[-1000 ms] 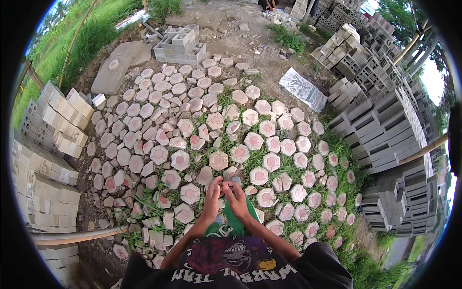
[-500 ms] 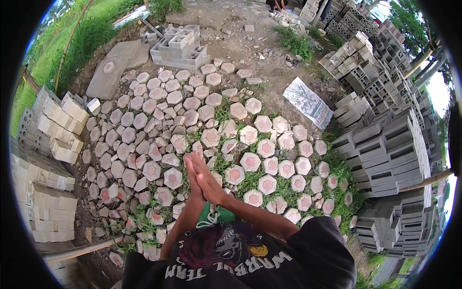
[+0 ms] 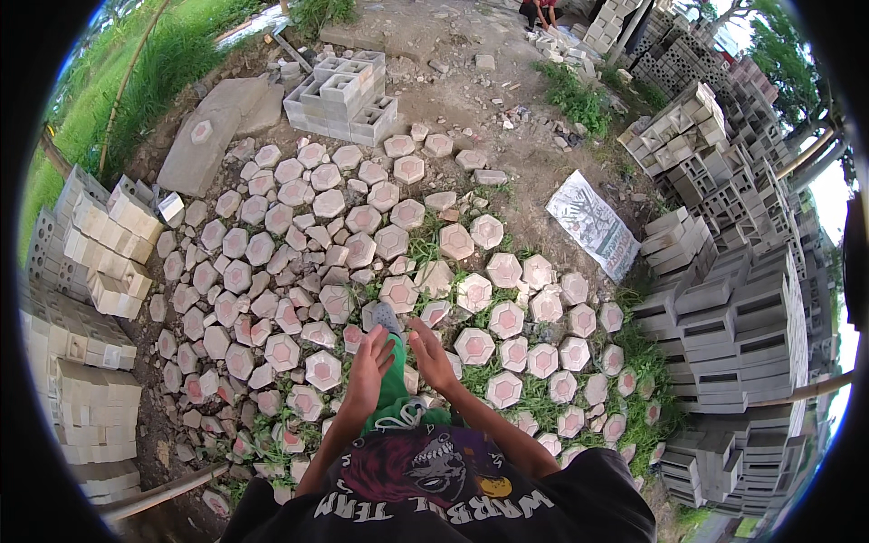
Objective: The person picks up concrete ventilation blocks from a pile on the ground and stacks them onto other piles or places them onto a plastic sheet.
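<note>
- Left hand (image 3: 368, 369) and right hand (image 3: 433, 360): near centre, apart, roughly facing; fingers extended, holding nothing.
- Pavers (image 3: 474, 294): hexagonal, on the ground (image 3: 520, 181) beneath and around the hands, untouched.
- Hazard, as judged: the foot (image 3: 386, 317) could turn or slip, caused by uneven pavers with gaps and grass (image 3: 654, 362) between.
- Count: two hands; one visible foot; one sack (image 3: 593, 226), far right; one far person (image 3: 541, 13); pavers too many to count reliably.

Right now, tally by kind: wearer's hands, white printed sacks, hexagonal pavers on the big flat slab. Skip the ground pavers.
Wearer's hands: 2 (left hand, right hand)
White printed sack: 1
Hexagonal paver on slab: 1
Total: 4
</note>
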The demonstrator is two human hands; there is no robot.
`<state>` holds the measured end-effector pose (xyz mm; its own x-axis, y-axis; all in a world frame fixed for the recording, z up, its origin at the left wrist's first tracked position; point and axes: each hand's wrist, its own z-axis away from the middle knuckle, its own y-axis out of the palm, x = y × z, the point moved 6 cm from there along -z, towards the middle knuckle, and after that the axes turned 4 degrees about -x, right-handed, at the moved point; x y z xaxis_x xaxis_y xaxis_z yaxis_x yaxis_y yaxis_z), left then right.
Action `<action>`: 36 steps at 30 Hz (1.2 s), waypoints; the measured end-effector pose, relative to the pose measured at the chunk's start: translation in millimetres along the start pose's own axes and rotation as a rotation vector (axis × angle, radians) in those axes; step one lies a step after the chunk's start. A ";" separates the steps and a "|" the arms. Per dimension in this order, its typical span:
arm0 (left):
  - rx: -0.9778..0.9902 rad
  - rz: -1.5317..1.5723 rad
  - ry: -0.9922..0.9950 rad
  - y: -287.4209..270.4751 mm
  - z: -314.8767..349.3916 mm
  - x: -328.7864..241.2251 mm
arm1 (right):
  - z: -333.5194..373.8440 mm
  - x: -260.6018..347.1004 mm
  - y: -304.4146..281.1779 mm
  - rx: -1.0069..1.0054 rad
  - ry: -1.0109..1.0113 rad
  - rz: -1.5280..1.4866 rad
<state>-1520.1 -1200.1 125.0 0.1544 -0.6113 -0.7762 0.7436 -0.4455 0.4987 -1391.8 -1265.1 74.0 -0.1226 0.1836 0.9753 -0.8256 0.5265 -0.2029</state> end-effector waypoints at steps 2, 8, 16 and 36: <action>-0.050 -0.009 -0.051 -2.4 -43.8 -8.9 | -40.6 28.5 0.7 0.026 -0.043 -0.003; 0.065 0.130 -0.071 25.8 -180.3 -54.5 | -158.1 130.6 17.1 0.055 -0.286 0.058; 0.247 0.161 -0.076 93.7 -271.6 -185.7 | -311.1 148.7 -12.7 -0.194 -0.405 0.263; -0.462 -0.168 0.173 -48.5 -537.3 -322.4 | -656.0 71.2 22.5 0.338 0.220 -0.029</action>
<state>-1256.4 -629.9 143.8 0.0847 -0.4222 -0.9025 0.9709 -0.1689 0.1701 -1057.8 -695.6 81.9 -0.0061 0.3658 0.9307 -0.9661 0.2380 -0.0999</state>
